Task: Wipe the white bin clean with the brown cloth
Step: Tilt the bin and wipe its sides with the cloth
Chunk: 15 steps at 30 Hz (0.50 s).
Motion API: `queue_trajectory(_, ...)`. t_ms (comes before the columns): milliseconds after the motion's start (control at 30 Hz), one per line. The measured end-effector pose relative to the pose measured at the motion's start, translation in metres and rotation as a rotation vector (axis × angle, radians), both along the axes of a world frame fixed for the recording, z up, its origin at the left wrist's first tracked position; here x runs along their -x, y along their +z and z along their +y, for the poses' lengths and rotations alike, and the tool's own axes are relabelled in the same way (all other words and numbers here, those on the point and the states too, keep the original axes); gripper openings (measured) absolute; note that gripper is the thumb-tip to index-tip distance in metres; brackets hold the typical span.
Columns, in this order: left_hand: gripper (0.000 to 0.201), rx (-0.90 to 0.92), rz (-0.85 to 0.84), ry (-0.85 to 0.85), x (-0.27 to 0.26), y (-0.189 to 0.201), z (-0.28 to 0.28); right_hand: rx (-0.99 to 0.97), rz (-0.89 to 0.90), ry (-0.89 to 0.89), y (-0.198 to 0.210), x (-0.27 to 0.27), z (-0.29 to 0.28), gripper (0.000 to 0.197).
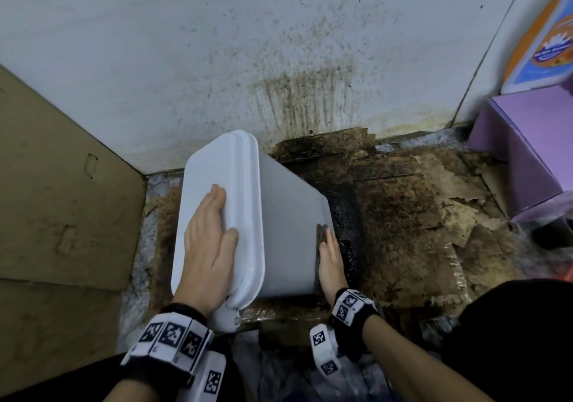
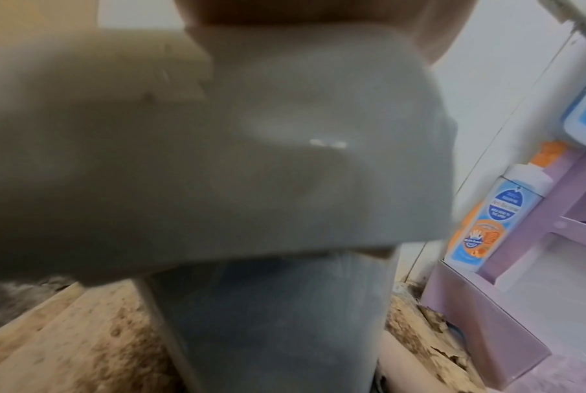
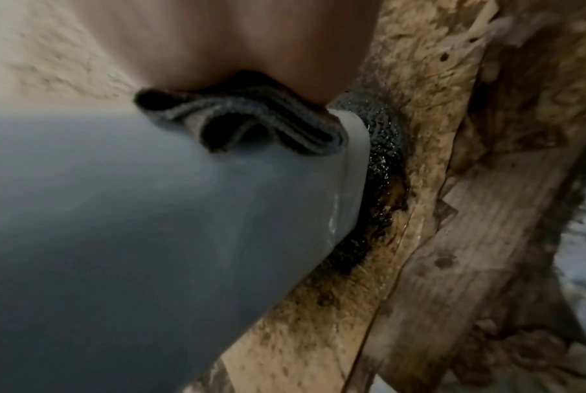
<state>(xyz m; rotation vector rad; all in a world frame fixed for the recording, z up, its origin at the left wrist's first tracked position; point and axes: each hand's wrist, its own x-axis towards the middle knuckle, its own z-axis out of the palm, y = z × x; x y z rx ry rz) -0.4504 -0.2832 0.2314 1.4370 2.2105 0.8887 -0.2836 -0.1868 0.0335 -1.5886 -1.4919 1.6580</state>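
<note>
The white bin (image 1: pixel 288 215) leans tilted on the floor, its closed lid (image 1: pixel 217 165) facing up and left. My left hand (image 1: pixel 210 240) lies flat on the lid with straight fingers. My right hand (image 1: pixel 331 262) presses the folded dark brown cloth (image 1: pixel 322 234) against the bin's right side, close to its bottom edge. In the right wrist view the cloth (image 3: pixel 251 122) bunches under my palm (image 3: pixel 234 40) on the grey-looking bin wall (image 3: pixel 150 212). The left wrist view is filled by the blurred lid (image 2: pixel 217 146) and bin body (image 2: pixel 268 319).
Stained, torn cardboard (image 1: pixel 403 203) covers the floor, with wet black grime (image 1: pixel 350 215) right beside the bin's base. The wall (image 1: pixel 294 91) behind is spattered brown. A purple shelf unit (image 1: pixel 527 141) stands at right, holding a soap bottle (image 2: pixel 506 212). A cardboard panel (image 1: pixel 62 184) leans at left.
</note>
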Motion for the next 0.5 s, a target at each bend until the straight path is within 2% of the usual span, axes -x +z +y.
queue_trajectory(200, 0.063, -0.016, 0.048, -0.019, -0.009, 0.001, 0.006, 0.083, -0.032, -0.027, 0.019, 0.005, 0.005, 0.053)
queue_trajectory(333, 0.065, -0.012, 0.072, -0.015, -0.013, 0.001, 0.008, 0.096, 0.004, -0.071, 0.049, 0.015, -0.009, 0.054)
queue_trajectory(500, 0.067, 0.01, 0.077, -0.005, -0.013, 0.0, 0.01, 0.021, 0.178, -0.119, 0.107, 0.036, -0.039, 0.066)
